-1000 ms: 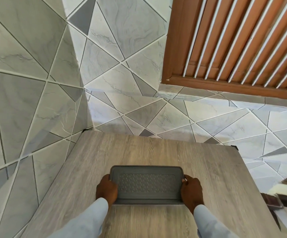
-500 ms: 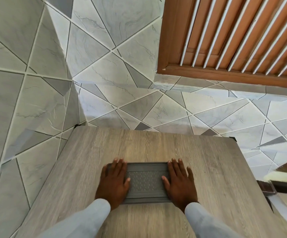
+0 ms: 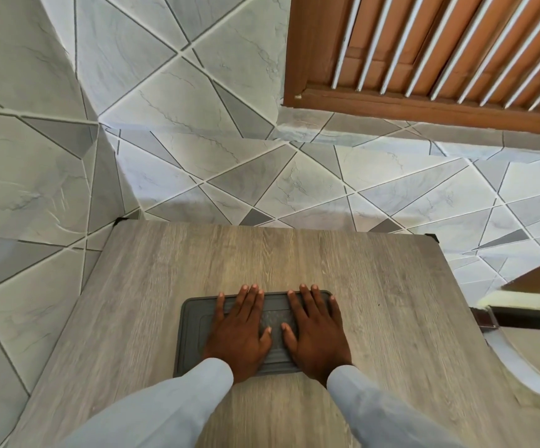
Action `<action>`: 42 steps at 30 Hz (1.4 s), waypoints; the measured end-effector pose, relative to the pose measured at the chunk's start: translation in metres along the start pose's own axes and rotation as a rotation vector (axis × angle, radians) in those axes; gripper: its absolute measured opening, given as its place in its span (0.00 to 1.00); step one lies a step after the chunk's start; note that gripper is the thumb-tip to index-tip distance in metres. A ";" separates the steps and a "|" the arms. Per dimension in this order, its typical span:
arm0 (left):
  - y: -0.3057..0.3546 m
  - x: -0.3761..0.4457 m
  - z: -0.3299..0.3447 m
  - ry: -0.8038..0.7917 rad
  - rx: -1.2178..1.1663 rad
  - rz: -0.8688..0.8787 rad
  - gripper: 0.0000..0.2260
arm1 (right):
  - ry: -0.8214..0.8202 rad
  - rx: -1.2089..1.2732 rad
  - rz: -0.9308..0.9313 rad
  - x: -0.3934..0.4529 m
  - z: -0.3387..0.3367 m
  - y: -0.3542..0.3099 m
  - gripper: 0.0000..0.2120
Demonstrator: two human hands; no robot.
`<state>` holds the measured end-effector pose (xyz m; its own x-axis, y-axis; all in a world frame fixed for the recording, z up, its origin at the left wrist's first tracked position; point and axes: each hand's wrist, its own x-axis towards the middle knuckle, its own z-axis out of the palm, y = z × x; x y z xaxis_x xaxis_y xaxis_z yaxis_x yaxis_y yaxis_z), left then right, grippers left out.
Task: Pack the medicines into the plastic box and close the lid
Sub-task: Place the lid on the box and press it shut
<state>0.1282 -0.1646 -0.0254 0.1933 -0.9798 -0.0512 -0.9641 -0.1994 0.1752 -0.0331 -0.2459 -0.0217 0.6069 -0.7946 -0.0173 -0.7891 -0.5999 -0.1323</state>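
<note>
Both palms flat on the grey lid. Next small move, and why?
Probably lift both hands clear. The left hand and right hand lie flat, fingers spread, on the lid, which looks level on the table. No medicines are visible outside; whether it latched can't be seen.

Single view only, head-worn, wide-angle. Looks forward and steeply down from above the near edge of the grey wood-grain surface [image 3: 294, 253]. Close range: both light-sleeved forearms enter from the bottom edge of the frame. Beyond the surface's far edge, grey marbled geometric wall tiles [image 3: 197, 92] fill the upper frame; straight lines bow toward the frame edges. No second view shares the scene.
</note>
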 end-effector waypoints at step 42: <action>-0.058 0.003 -0.029 -0.156 -0.081 -0.126 0.41 | 0.057 0.021 0.151 -0.003 0.001 -0.002 0.38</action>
<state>0.1905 -0.1560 -0.0069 0.2747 -0.9342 -0.2277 -0.9152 -0.3266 0.2359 -0.0335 -0.2424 -0.0226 0.4747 -0.8800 0.0176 -0.8685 -0.4716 -0.1527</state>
